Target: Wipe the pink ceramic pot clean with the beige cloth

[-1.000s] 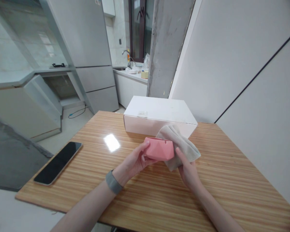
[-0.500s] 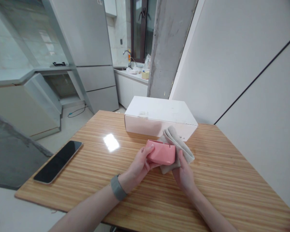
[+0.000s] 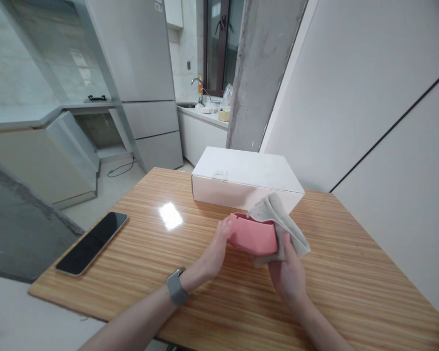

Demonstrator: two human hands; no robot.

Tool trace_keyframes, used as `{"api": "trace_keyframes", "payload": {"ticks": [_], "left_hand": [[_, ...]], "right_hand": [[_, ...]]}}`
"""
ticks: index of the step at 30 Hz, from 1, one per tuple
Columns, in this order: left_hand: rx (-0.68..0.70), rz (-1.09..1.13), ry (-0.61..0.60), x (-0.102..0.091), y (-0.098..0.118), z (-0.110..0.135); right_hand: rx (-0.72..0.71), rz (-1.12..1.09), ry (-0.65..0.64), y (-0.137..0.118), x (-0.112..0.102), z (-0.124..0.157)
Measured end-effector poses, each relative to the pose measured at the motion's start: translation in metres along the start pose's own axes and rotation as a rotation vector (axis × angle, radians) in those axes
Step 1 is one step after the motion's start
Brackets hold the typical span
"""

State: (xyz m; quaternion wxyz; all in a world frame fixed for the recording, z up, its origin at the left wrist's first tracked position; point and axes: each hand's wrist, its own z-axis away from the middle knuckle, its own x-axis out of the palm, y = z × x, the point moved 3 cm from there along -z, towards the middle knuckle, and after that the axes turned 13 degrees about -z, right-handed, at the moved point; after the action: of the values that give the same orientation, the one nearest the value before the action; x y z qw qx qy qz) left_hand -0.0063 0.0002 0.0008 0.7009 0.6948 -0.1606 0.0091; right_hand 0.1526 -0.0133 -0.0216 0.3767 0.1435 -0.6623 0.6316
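A tall grey refrigerator point(image 3: 146, 58) and a kitchen counter with a sink stand behind your wood-grain table point(image 3: 351, 273), bright with one patch of reflected light. Toward its far edge sits a long white box point(image 3: 241, 168), lid down. In front of the box, a pale grey cloth point(image 3: 289, 226) wraps the right end of the thing you are handling.

Your right hand point(image 3: 290, 278) is closed around that cloth, thumb laid over its near side. Your left hand point(image 3: 217, 251), a watch point(image 3: 176, 287) at its wrist, meets the opposite end with fingers bunched near the rim; blur hides whether they grip or merely touch. A dark-screened phone point(image 3: 93, 243) lies well apart, near the table's left edge.

Between your hands, seemingly just above the tabletop, is the faceted pink container point(image 3: 254, 236), slightly tilted. Should the left fingers be only resting there, it could twist or slip, the cloth perhaps sliding on its smooth side. A sudden swing away from you might knock it against the box.
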Motion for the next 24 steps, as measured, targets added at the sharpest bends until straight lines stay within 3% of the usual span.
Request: {"api": "trace_keyframes", "payload": {"ticks": [4,13,19,24], "left_hand": [[0.147,-0.361,-0.019,-0.003,0.009,0.005],[-0.004,0.016,0.024,-0.003,-0.014,-0.004],[-0.005,-0.024,0.095,0.004,-0.002,0.003],[-0.045,-0.103,0.206,0.0,0.007,0.002]], "right_hand": [[0.114,-0.052,-0.048,-0.01,0.015,0.0],[0.236,-0.081,-0.086,-0.003,0.018,0.001],[0.23,-0.066,-0.115,-0.004,0.017,-0.002],[0.304,-0.103,-0.106,-0.003,0.02,0.001]]}}
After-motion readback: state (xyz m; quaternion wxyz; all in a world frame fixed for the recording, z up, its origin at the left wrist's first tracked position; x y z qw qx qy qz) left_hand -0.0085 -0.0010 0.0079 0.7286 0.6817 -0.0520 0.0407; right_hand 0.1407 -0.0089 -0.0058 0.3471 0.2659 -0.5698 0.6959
